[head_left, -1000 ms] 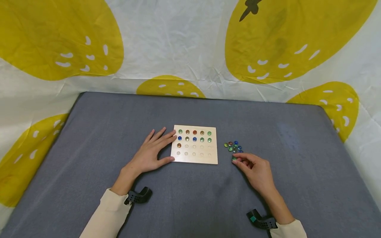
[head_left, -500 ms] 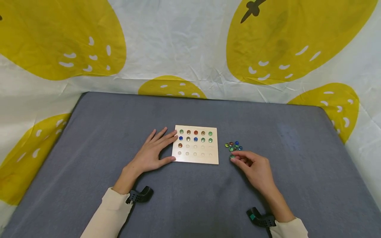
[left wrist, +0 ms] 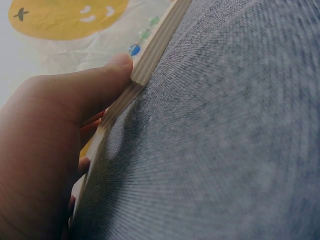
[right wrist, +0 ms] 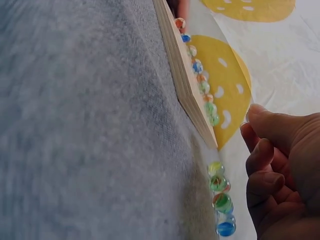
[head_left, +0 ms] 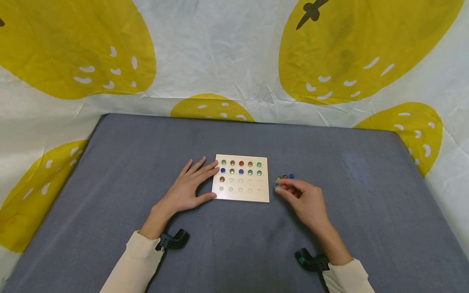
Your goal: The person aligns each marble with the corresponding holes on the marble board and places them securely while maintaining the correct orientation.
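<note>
A pale wooden board (head_left: 234, 197) lies on the table with rows of round hollows. Glass marbles fill its two back rows, and an amber marble (head_left: 222, 179) sits at the left of the third row. My left hand (head_left: 187, 189) rests at the board's left side with fingers spread, the thumb on the near corner. To the right of the board, my right hand (head_left: 305, 203) pinches a green marble (head_left: 277, 186) between thumb and index finger. Behind that hand lie loose marbles (right wrist: 223, 202), partly hidden in the head view.
Grey cloth (head_left: 234, 244) covers the table. A white curtain with yellow fruit shapes (head_left: 212, 106) hangs behind it. Each wrist wears a black camera mount, one on the left (head_left: 174, 240) and one on the right (head_left: 311, 260).
My right hand has moved left and away from me with the green marble, towards the board, and now covers more of the loose marbles. The left hand stays at the board.
</note>
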`<state>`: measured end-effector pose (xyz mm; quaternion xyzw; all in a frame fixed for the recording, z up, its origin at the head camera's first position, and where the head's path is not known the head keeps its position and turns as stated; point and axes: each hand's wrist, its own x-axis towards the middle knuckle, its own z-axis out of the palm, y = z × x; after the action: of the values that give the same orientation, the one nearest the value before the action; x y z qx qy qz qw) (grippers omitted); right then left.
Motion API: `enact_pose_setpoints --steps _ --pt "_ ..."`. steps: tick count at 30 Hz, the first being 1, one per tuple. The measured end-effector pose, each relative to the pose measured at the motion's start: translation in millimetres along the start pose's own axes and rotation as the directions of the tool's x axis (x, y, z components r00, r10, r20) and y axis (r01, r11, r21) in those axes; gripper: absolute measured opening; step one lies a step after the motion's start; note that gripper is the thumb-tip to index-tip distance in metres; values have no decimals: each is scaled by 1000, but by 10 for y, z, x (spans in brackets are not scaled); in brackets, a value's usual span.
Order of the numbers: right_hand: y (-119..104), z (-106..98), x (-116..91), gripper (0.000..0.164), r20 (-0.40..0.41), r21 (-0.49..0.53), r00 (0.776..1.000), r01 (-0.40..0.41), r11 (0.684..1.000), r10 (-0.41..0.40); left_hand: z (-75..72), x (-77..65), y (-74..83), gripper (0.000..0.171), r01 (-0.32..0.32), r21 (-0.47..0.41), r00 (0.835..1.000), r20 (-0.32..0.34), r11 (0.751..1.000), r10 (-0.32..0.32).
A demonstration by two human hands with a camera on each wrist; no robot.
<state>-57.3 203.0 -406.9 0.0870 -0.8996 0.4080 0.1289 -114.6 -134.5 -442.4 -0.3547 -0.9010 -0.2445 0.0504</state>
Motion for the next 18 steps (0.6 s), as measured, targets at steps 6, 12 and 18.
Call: enact_pose_setpoints --steps 6,12,18 --pt "-50 34 39 17 24 16 1000 -7 1000 7 1 3 4 72 -6 3 1000 0 1000 6" --pt "-43 53 36 16 21 17 1000 -17 1000 17 7 -1 6 71 -8 -2 1000 -1 1000 8" --pt "-84 91 54 16 25 45 1000 -12 999 11 13 -8 -2 72 -14 6 1000 -5 1000 14"
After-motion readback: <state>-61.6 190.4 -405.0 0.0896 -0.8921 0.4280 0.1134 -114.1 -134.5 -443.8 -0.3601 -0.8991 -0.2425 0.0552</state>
